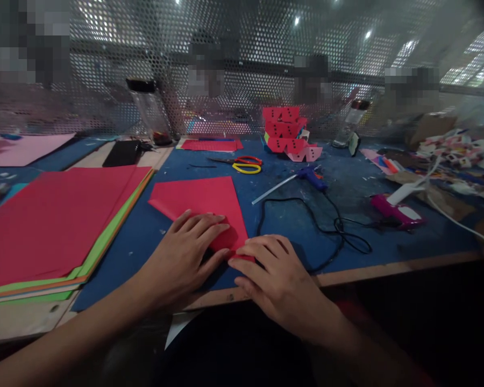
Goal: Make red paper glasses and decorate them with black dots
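A red sheet of paper (201, 200) lies on the blue table mat (290, 220) near the front edge, partly folded at its near corner. My left hand (187, 250) lies flat on the near part of the sheet, fingers stretched out and pointing right. My right hand (272, 271) rests at the sheet's near right corner with its fingers pressed down on the folded edge. Neither hand lifts the paper.
A stack of red, green and orange sheets (52, 226) lies at the left. Scissors (242, 163), a blue glue gun (306, 177) with a black cord (331, 226), a pink glue gun (391, 209) and folded red paper shapes (288, 134) sit farther back. A perforated metal screen stands behind.
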`<state>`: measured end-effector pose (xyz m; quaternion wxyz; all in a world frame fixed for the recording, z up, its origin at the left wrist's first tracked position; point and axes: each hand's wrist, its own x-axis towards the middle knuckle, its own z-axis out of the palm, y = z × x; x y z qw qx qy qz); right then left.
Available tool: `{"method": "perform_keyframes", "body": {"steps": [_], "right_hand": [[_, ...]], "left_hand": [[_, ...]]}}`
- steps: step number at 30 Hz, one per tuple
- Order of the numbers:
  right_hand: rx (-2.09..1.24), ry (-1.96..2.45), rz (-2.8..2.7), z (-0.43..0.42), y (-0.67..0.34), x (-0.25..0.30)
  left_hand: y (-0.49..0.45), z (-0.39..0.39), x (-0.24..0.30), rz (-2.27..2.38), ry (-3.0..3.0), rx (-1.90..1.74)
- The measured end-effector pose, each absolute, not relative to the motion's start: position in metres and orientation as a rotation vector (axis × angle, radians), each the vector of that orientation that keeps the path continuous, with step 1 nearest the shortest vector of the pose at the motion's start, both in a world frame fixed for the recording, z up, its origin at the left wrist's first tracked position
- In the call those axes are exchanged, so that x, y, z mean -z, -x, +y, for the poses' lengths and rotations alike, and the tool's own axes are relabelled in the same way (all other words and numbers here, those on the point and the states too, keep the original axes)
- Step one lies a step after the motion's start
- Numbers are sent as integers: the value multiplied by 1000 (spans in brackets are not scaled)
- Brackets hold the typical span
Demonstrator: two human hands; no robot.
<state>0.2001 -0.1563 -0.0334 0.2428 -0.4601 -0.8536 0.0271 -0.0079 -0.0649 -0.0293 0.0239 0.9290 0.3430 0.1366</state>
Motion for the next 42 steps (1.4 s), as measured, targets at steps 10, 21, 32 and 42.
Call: {"method": "perform_keyframes", "body": {"steps": [10,21,32,42], "right_hand": [[-53,1238,-2310,-157,-201,36],[22,1264,-2342,-156,-199,36],[5,1295,-2380,-153,-194,33],[92,1229,-2325,-157,-199,41]], "left_hand": [[8,-65,29,1073,-2887,-379],[8,-66,29,1105,-2892,-370],[8,-64,31,1089,-2894,-430],[8,-63,32,1093,-2863,-454]]}}
